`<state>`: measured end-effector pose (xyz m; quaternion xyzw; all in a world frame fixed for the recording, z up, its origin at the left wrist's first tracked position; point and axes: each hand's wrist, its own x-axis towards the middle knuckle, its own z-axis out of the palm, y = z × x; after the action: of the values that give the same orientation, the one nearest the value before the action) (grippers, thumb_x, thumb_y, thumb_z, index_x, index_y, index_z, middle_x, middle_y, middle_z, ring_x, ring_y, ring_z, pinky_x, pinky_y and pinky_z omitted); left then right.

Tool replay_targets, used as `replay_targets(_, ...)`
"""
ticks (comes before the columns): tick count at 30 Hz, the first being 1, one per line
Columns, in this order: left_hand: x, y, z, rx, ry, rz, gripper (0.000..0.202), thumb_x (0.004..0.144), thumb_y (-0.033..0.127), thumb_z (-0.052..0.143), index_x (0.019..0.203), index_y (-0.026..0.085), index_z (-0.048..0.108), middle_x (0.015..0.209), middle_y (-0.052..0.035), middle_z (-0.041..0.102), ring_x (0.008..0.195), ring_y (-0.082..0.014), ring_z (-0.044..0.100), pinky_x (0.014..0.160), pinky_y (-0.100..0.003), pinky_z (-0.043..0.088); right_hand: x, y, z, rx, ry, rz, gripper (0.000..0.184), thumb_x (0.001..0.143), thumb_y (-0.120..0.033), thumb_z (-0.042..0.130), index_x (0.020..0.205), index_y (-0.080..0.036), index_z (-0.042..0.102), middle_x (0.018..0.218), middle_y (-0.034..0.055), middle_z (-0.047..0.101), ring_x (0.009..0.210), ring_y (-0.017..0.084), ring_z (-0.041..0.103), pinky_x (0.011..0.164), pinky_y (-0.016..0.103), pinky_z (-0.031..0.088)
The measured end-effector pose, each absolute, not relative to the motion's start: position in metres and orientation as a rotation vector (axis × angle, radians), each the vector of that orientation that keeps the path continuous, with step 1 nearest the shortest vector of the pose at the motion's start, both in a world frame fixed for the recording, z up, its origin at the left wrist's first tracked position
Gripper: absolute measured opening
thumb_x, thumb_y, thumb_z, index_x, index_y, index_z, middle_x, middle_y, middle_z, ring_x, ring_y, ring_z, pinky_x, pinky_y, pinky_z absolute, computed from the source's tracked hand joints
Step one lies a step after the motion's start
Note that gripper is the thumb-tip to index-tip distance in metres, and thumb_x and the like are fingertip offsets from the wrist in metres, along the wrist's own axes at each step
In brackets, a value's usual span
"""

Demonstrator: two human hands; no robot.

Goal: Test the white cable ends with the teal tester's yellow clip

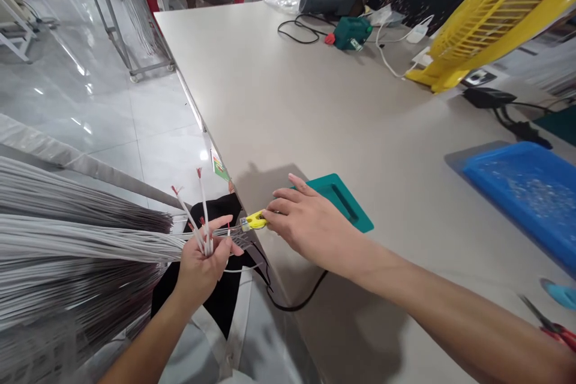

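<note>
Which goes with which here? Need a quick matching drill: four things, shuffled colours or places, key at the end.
Things:
1. Wires
2. Tray
3. Fan
4. Right hand

Descriptions:
A. Yellow, slatted
B. At a small yellow piece, over the near left edge of the table
C. Whitish, some of them held in the left hand
D. Blue, with small clear bits in it

Pairs: 1-C, 2-D, 3-A, 4-B
</note>
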<state>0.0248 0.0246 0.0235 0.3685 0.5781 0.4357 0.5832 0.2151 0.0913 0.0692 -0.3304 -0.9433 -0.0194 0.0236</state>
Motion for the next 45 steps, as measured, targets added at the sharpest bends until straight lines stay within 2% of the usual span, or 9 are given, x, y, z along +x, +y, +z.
replay_targets(5,0.028,0.029,0.024,0.841,1.336,1.013,0.046,0.077,0.033,0.060,0.116,0.012,0.050,0.060,-0.0010,0.064,0.032,-0.0033,0.034,0.031,-0.015,0.024,0.210,0.100,0.073,-1.080,-2.950,0.039,0.016,0.077,-0.021,0.062,0.091,-0.014,0.065,0.082,0.0078,0.066,0.088,0.024,0.057,0.100,0.051,0.028)
replay_targets(8,0.030,0.031,0.023,0.792,1.294,1.004,0.045,0.076,0.032,0.061,0.114,0.012,0.049,0.058,-0.0003,0.063,0.032,-0.0030,0.033,0.031,-0.014,0.023,0.209,0.103,0.068,-0.991,-2.980,0.037,0.006,0.075,-0.014,0.061,0.078,-0.014,0.066,0.075,0.0084,0.066,0.087,0.025,0.057,0.101,0.056,0.026)
replay_targets(12,0.035,0.033,0.023,0.752,1.271,1.038,0.044,0.075,0.034,0.063,0.110,0.012,0.048,0.057,-0.0003,0.064,0.032,-0.0028,0.033,0.031,-0.014,0.023,0.209,0.105,0.062,-0.903,-3.014,0.002,0.017,0.072,-0.004,0.055,0.066,-0.016,0.065,0.064,0.0073,0.064,0.083,0.027,0.058,0.101,0.062,0.020)
replay_targets(21,0.039,0.031,0.026,0.721,1.300,1.018,0.050,0.073,0.035,0.067,0.112,0.009,0.048,0.061,-0.0045,0.067,0.031,-0.0029,0.036,0.029,-0.014,0.024,0.209,0.104,0.066,-0.979,-3.058,-0.006,0.027,0.081,-0.006,0.041,0.072,-0.016,0.065,0.070,0.0057,0.066,0.081,0.022,0.059,0.104,0.059,0.016)
replay_targets(29,0.043,0.031,0.023,0.706,1.341,0.996,0.055,0.072,0.037,0.068,0.114,0.009,0.048,0.059,-0.0031,0.066,0.030,-0.0027,0.036,0.029,-0.014,0.025,0.208,0.104,0.071,-0.976,-3.089,0.036,0.025,0.076,-0.005,0.044,0.071,-0.016,0.066,0.069,0.0060,0.066,0.080,0.022,0.059,0.106,0.055,0.016)
replay_targets(34,0.045,0.030,0.022,0.762,1.385,1.002,0.051,0.073,0.037,0.067,0.112,0.010,0.050,0.059,-0.0022,0.065,0.031,-0.0028,0.037,0.031,-0.015,0.028,0.207,0.102,0.073,-1.036,-3.060,0.056,0.013,0.078,-0.019,0.054,0.078,-0.012,0.065,0.076,0.0093,0.066,0.084,0.024,0.058,0.104,0.055,0.018)
replay_targets(37,0.048,0.028,0.022,0.773,1.406,1.046,0.049,0.073,0.036,0.067,0.112,0.012,0.052,0.060,-0.0012,0.065,0.032,-0.0027,0.038,0.031,-0.014,0.029,0.208,0.100,0.071,-1.087,-2.993,0.058,0.032,0.078,-0.034,0.059,0.097,-0.009,0.062,0.088,0.0121,0.065,0.092,0.027,0.056,0.103,0.058,0.017)
replay_targets(40,0.048,0.026,0.022,0.788,1.422,1.069,0.046,0.074,0.035,0.066,0.113,0.013,0.053,0.061,-0.0007,0.065,0.033,-0.0027,0.038,0.032,-0.014,0.029,0.209,0.099,0.067,-1.092,-2.934,0.025,0.056,0.076,-0.041,0.063,0.118,-0.007,0.051,0.099,0.0137,0.063,0.099,0.029,0.053,0.102,0.061,0.017)
replay_targets(45,0.040,0.024,0.021,0.814,1.391,1.065,0.045,0.077,0.034,0.064,0.115,0.014,0.052,0.063,-0.0008,0.066,0.033,-0.0026,0.038,0.032,-0.014,0.029,0.209,0.099,0.062,-1.092,-2.930,0.002,0.059,0.075,-0.042,0.064,0.121,-0.008,0.050,0.095,0.0121,0.065,0.097,0.028,0.055,0.102,0.061,0.018)
